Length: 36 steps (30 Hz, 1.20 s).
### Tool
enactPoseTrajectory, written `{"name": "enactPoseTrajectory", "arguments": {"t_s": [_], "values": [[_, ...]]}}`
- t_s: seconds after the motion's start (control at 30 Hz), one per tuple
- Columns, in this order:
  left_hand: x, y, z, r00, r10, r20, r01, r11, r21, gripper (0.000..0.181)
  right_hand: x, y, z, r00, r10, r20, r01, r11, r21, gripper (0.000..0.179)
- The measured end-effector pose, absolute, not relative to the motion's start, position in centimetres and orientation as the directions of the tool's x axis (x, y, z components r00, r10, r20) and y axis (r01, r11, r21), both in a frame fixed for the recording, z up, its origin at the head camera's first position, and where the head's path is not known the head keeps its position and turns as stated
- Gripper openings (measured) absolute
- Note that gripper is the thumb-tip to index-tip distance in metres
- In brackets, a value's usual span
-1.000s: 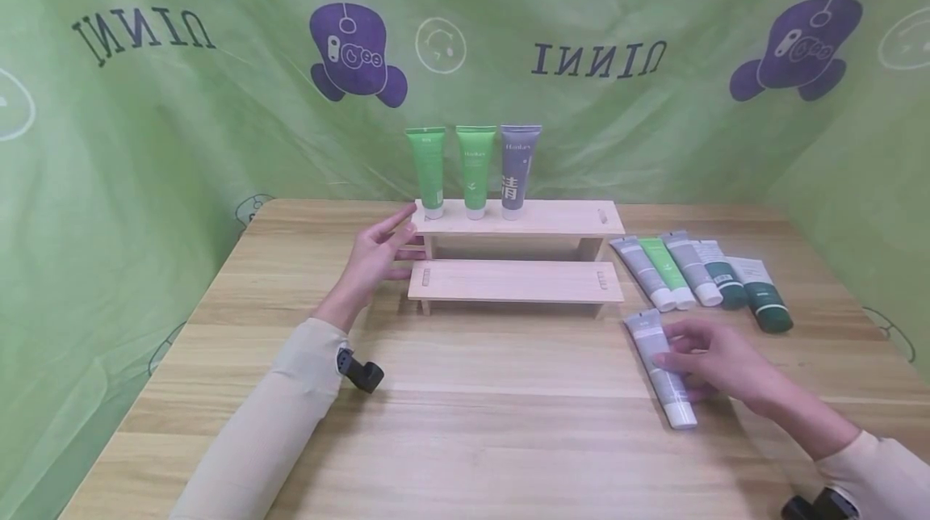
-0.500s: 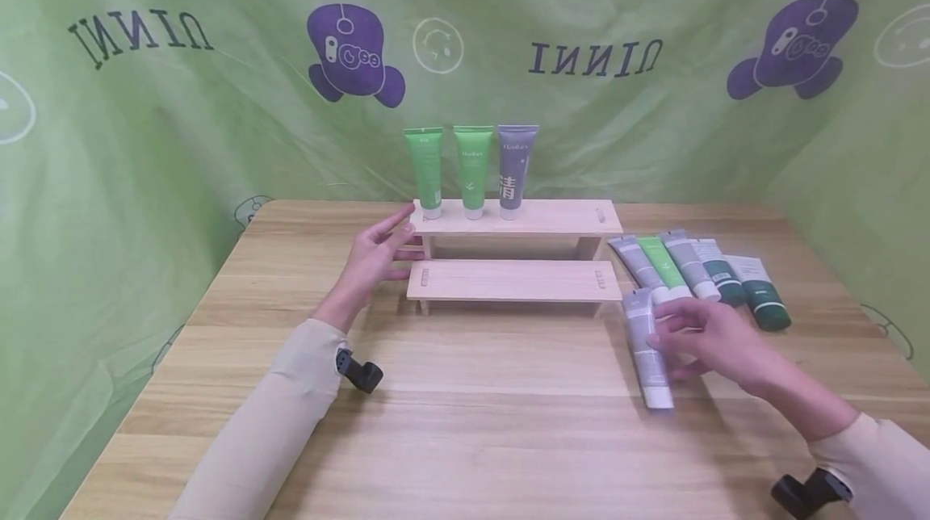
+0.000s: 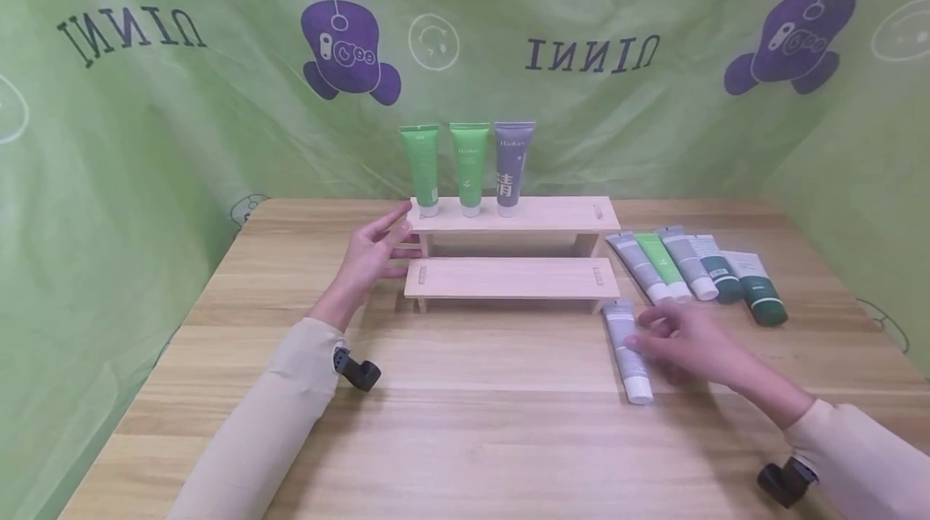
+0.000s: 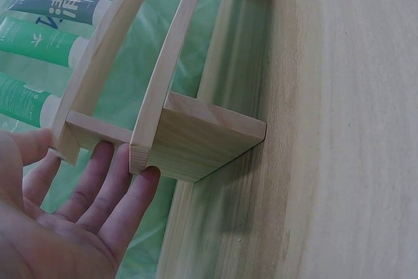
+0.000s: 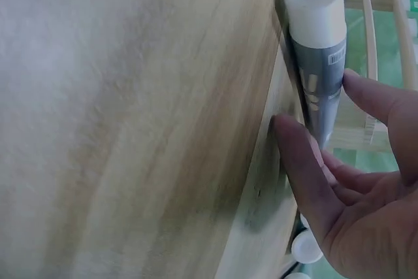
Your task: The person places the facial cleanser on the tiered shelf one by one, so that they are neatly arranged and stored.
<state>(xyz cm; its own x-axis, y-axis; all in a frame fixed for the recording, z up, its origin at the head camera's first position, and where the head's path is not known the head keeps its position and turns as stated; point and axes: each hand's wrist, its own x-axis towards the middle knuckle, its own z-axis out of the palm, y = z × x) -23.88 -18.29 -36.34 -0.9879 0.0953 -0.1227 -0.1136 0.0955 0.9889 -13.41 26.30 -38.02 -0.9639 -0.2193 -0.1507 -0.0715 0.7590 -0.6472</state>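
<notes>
My left hand (image 3: 366,255) touches the left end of a two-step wooden display stand (image 3: 512,278), fingertips along the board ends, as the left wrist view shows. At the stand's front right corner my right hand (image 3: 693,342) pinches a grey squeeze tube (image 3: 626,346) with a white cap (image 5: 315,8). Its thumb lies against one side of that tube, and the tube is low over the table, cap towards me. Upright on the upper step are two green tubes (image 3: 424,169) and a purple-grey tube (image 3: 513,167), caps down.
Right of the stand, several more tubes lie side by side: grey ones (image 3: 638,266), a green one (image 3: 663,264), and white ones with dark green caps (image 3: 756,287). The wooden table (image 3: 465,439) ends at a green printed curtain (image 3: 617,132) behind and at the sides.
My right hand has moved left with the grey tube, bringing it from the right towards the stand's front right corner. The left hand stays on the stand's left end.
</notes>
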Motion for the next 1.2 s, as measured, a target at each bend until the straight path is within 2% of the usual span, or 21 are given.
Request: {"name": "enactPoseTrajectory", "arguments": {"t_s": [0.17,0.33,0.77,1.2], "values": [[-23.9,-18.3,-36.5,-0.988,0.097,-0.121,-0.112,0.095,0.989,0.050,-13.7,26.0,-37.8,-0.949,-0.236,-0.210,-0.067,0.800,-0.597,0.056],[-23.9,-18.3,-36.6,-0.988,0.102,-0.116,-0.107,0.087,0.990,0.050,-13.4,25.6,-37.7,-0.929,-0.228,-0.290,0.003,0.781,-0.624,0.048],[-24.1,-18.3,-36.3,-0.988,0.107,-0.109,-0.101,0.084,0.991,0.049,-13.0,26.7,-37.9,-0.940,-0.221,-0.258,0.005,0.751,-0.660,0.044],[-24.1,-18.2,-36.5,-0.987,0.099,-0.129,-0.122,0.074,0.990,0.049,-11.7,28.1,-38.0,-0.924,-0.220,-0.313,0.123,0.605,-0.786,0.052]]}}
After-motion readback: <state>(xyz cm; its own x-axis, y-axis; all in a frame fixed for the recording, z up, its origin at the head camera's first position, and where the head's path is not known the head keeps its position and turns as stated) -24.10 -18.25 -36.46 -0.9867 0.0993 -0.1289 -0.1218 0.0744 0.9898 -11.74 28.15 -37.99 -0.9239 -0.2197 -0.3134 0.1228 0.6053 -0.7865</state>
